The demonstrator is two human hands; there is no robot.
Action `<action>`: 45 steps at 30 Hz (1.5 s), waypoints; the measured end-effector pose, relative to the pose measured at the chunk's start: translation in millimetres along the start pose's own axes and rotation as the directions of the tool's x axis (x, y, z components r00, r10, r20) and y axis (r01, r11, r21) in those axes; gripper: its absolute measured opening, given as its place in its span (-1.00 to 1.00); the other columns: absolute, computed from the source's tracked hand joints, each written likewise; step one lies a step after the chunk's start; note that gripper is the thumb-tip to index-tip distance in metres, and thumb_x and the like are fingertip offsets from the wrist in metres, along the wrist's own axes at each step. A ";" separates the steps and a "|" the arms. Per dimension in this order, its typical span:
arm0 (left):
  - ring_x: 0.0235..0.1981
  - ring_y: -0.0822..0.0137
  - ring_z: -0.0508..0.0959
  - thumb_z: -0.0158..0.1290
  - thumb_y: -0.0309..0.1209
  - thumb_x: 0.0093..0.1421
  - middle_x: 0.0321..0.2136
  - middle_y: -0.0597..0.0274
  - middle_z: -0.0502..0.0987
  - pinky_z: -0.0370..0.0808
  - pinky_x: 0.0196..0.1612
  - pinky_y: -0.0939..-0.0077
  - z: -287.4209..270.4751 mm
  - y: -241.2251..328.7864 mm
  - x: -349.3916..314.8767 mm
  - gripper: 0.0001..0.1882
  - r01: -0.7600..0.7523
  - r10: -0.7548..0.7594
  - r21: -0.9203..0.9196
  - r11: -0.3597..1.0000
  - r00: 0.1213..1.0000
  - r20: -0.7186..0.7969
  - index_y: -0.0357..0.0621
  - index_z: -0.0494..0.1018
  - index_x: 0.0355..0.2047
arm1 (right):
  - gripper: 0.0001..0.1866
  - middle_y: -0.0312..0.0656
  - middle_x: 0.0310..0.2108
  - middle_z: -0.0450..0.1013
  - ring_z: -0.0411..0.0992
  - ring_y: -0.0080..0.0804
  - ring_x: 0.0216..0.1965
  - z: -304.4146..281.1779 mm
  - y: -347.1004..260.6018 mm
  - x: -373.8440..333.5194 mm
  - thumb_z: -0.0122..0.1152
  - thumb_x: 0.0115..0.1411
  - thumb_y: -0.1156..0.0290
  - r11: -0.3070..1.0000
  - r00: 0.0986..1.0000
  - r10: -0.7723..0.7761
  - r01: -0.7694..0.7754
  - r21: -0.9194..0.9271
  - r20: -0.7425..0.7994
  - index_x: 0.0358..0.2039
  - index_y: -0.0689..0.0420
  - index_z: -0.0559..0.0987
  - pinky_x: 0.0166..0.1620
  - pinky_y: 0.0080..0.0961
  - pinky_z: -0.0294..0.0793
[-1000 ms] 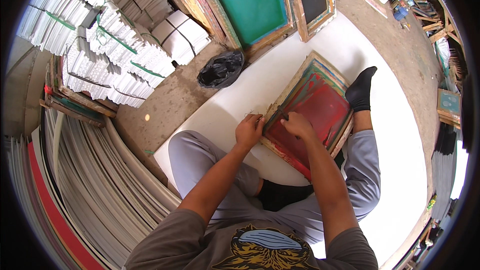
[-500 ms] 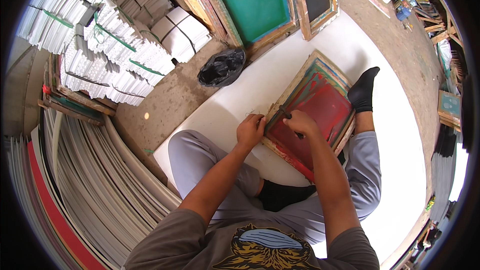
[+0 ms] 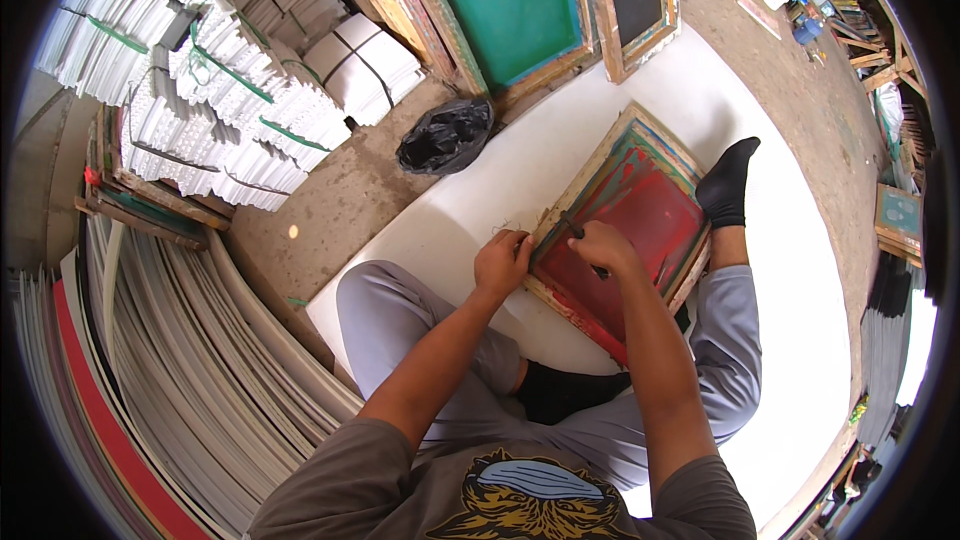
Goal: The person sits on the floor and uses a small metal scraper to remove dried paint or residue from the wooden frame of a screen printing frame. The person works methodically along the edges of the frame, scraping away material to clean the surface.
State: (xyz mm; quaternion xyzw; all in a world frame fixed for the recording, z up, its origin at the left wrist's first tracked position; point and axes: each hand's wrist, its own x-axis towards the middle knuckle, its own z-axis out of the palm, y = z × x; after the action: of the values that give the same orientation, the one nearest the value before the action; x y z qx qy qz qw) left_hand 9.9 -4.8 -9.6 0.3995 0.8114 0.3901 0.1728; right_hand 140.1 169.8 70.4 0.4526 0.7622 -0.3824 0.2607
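A screen printing frame (image 3: 655, 202) lies aslant on the white board between my legs, its mesh red inside a paint-stained wooden border. My left hand (image 3: 502, 258) is curled at the frame's left edge, with the fingertips on the wood. Over the left part of the mesh, my right hand (image 3: 606, 244) is closed around a slim dark hand tool (image 3: 572, 225). The tool's end points at the left wooden border close to my left fingers. Most of it is hidden in my fist, so its exact kind is unclear.
My black-socked foot (image 3: 728, 180) is against the frame's right side. A black plastic bag (image 3: 445, 137) sits by the white board's (image 3: 800, 270) far edge. More screens, one green (image 3: 505, 5), lean behind. Bundled white sheets (image 3: 230, 90) and upright panels (image 3: 200, 330) stand left.
Almost nothing differs. My right hand and the tool have shifted very slightly, and my left hand stays at the frame's edge.
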 end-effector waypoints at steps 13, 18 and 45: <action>-0.32 0.07 0.68 0.10 -0.14 0.37 -0.26 0.19 0.66 0.59 -0.23 0.21 -1.4 6.3 0.6 -0.72 0.013 -0.014 0.024 1.000 1.000 0.017 -0.01 0.69 -0.21 | -0.94 -0.17 -0.61 0.43 0.42 -0.36 -0.66 31.6 22.3 8.1 0.13 0.13 0.58 0.863 0.999 -0.037 0.030 0.505 0.005 -0.40 0.16 0.45 -0.62 -0.27 0.41; -0.32 0.09 0.68 0.12 -0.15 0.36 -0.27 0.20 0.66 0.60 -0.23 0.21 -0.5 7.9 0.3 -0.73 0.005 -0.005 0.039 0.999 1.000 0.003 -0.02 0.69 -0.22 | -0.87 -0.07 -0.51 0.53 0.55 -0.21 -0.55 40.1 24.3 15.5 0.20 0.11 0.57 0.895 1.000 0.017 -0.011 0.445 -0.008 -0.29 0.20 0.52 -0.52 -0.21 0.51; -0.34 0.08 0.66 0.11 -0.16 0.36 -0.29 0.19 0.66 0.58 -0.23 0.22 -0.3 6.6 0.4 -0.73 0.040 -0.040 0.008 0.999 0.999 -0.002 -0.05 0.68 -0.23 | -0.71 -0.08 -0.55 0.52 0.55 -0.25 -0.57 -4.0 31.8 28.0 0.26 0.31 0.26 0.986 0.982 -0.132 0.116 0.120 0.133 -0.14 0.22 0.53 -0.49 -0.24 0.52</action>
State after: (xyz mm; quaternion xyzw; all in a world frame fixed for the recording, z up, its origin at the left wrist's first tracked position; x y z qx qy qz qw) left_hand 12.9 -2.2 -4.3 0.3837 0.8208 0.3838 0.1783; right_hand 155.4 196.2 40.8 0.3898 0.7461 -0.4709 0.2637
